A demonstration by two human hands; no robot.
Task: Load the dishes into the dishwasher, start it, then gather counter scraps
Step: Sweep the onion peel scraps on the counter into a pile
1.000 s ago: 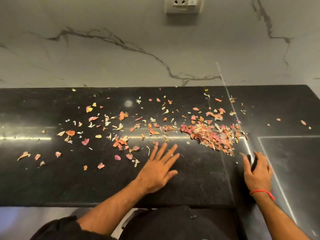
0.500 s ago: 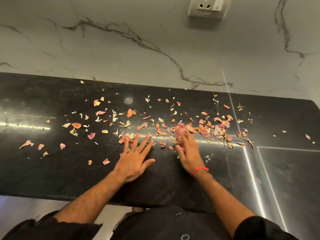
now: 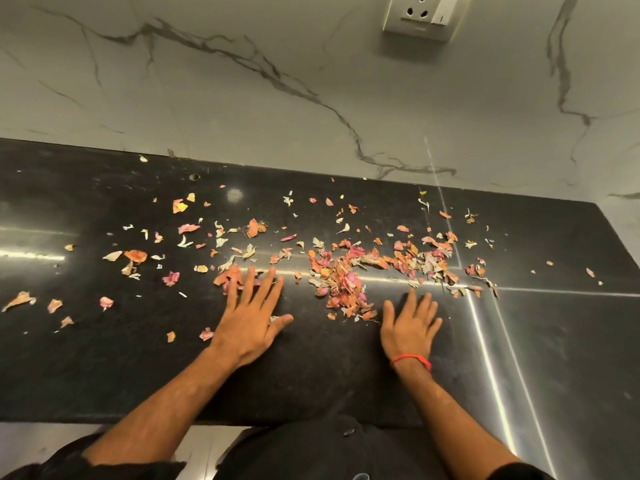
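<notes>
Since half a second ago the right hand [image 3: 410, 323] has pulled back out of the scraps toward the near edge and to the right, leaving a denser heap just left of its thumb, while the left hand [image 3: 251, 315] has barely shifted. Both hands lie palm down on the polished black stone bench [image 3: 104, 368], fingers straight and spread, holding nothing. A thin red thread bracelet [image 3: 412, 360] circles the right wrist, and black sleeves [image 3: 104, 469] show at the bottom edge. Left fingertips [image 3: 236, 282] touch a few orange flakes; the right hand lies just beside the heap, its fingertips near but apart from the strip of scraps beyond.

Dry pink, orange and pale papery peel scraps [image 3: 346, 282] lie thickest between the two hands and in a band running right from there. Thinner, loose flakes spread far to the left and toward the back of the bench. Its speckled, glossy surface reflects a long streak of light, and a bright seam line crosses it at the right.

Behind the bench rises a white marble-look wall [image 3: 207, 98] with grey veins. A white plastic wall socket with a switch [image 3: 422, 17] is mounted at the top right.
</notes>
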